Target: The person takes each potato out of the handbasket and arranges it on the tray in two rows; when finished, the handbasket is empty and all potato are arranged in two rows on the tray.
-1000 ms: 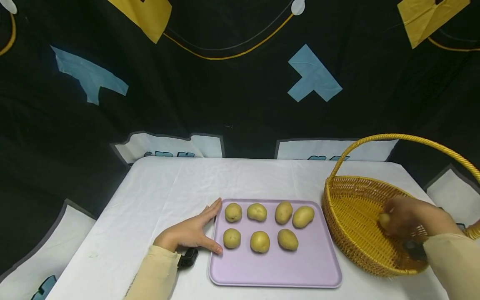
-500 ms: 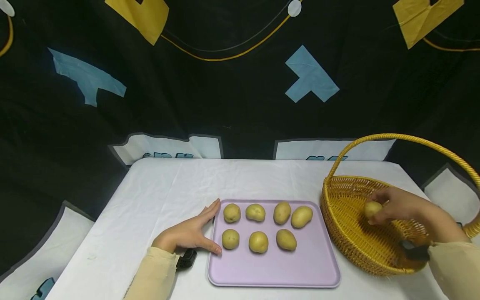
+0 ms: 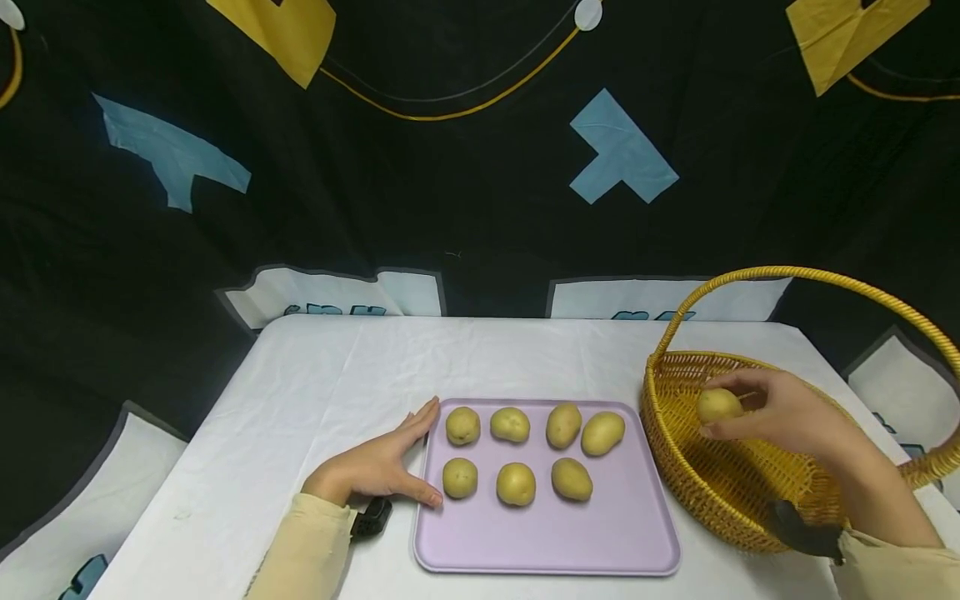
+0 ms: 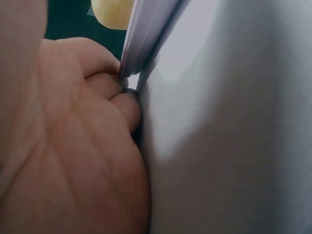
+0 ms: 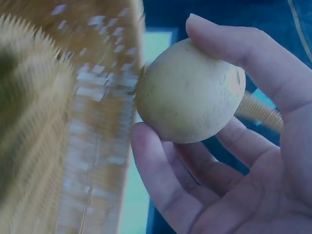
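Note:
My right hand (image 3: 776,412) pinches a round yellow potato (image 3: 718,406) between thumb and fingertips, over the wicker basket (image 3: 678,462). The right wrist view shows this potato (image 5: 190,92) close up, the basket's woven wall (image 5: 102,122) blurred beside it. On the left, my left hand (image 3: 378,462) lies at the left edge of a lilac tray (image 3: 551,542), fingers and thumb spread along its rim. In the left wrist view the fingers touch the tray's edge (image 4: 146,39) near the white cloth. Several potatoes (image 3: 516,484) lie in two rows on the tray.
The basket's tall arched handle (image 3: 795,272) rises above my right arm. A white cloth (image 3: 480,358) covers the table, and a black curtain (image 3: 450,208) with blue and yellow shapes hangs behind it. A black wrist strap (image 3: 802,529) shows on my right forearm.
My right hand has come up from deep in the basket and moved left with a potato in its fingers. The left hand stays at the tray's edge.

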The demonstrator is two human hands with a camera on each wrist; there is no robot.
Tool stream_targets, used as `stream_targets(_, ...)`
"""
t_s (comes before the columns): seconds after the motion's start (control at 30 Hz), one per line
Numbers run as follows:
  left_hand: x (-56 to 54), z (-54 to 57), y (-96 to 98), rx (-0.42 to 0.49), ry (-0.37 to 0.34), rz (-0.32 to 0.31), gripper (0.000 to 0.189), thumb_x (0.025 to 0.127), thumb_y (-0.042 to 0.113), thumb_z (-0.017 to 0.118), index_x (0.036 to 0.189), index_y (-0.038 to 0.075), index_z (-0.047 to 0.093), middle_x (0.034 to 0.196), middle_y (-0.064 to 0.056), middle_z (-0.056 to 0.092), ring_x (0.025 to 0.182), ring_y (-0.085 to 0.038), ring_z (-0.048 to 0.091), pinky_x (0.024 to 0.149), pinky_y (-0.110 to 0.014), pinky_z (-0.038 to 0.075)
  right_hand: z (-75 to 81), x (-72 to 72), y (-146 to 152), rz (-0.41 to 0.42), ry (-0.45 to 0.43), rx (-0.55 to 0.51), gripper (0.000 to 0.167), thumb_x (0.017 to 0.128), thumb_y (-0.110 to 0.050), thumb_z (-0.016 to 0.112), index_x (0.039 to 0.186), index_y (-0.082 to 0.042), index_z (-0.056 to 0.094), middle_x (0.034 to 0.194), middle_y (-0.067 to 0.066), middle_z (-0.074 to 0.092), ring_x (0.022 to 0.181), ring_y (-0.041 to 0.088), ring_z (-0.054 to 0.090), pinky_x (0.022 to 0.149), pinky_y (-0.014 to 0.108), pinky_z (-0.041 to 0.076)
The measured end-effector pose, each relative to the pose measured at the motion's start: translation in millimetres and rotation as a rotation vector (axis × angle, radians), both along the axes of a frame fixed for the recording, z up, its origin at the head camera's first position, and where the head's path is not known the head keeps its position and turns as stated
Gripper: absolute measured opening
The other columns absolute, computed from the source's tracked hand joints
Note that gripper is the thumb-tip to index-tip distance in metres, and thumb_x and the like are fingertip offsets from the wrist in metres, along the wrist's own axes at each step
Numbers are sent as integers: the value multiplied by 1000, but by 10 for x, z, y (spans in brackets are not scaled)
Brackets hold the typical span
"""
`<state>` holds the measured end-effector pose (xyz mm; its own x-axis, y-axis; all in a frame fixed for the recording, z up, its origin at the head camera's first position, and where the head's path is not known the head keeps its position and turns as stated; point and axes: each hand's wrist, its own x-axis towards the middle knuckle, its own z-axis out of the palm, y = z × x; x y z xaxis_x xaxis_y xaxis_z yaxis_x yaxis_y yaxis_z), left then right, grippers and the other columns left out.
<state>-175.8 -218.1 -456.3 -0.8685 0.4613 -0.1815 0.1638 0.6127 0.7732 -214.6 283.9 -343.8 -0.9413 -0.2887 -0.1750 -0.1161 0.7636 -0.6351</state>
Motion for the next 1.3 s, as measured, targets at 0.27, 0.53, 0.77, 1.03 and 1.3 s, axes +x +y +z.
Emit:
stream_targets(0.27, 2, 4, -6, -7, -6, 5, 132, 67, 47, 92, 163, 12, 8, 168, 0, 0, 152, -28, -5, 120, -53, 4, -91, 262, -369, -41, 125, -76, 60, 76, -36, 89, 125, -8, 68, 120, 13, 64, 108, 33, 60, 79, 39, 51)
stream_targets(0.53, 1, 6, 2, -2, -1, 0, 131, 68, 47, 92, 163, 11, 8, 169, -1, 0, 152, -29, -5, 120, -53, 4, -170, 390, -620, -24, 125, -166, 57, 75, -33, 90, 123, -9, 69, 119, 11, 66, 110, 33, 61, 79, 37, 54)
stream_targets(0.77, 3, 28, 1, -8, -4, 2, 131, 69, 47, 91, 163, 11, 8, 169, -1, 0, 152, -29, -5, 120, -53, 5, -201, 406, -775, 18, 82, -155, 56, 73, -33, 91, 120, -11, 70, 111, 7, 67, 100, 25, 62, 76, 36, 54)
stream_targets(1.03, 10, 27, 1, -13, -4, 11, 130, 68, 47, 91, 163, 12, 9, 169, 0, 1, 152, -28, -5, 120, -53, 4, -313, 426, -984, 89, 11, -73, 56, 68, -25, 94, 116, -8, 70, 96, 4, 65, 84, 21, 58, 70, 36, 50)
stream_targets(1.3, 8, 39, 4, -13, -2, 9, 130, 68, 47, 91, 163, 12, 9, 168, -1, 1, 152, -29, -5, 120, -53, 5, -485, 463, -1165, 63, 32, 61, 53, 68, -16, 91, 113, -1, 69, 88, 1, 63, 79, 17, 55, 70, 36, 49)
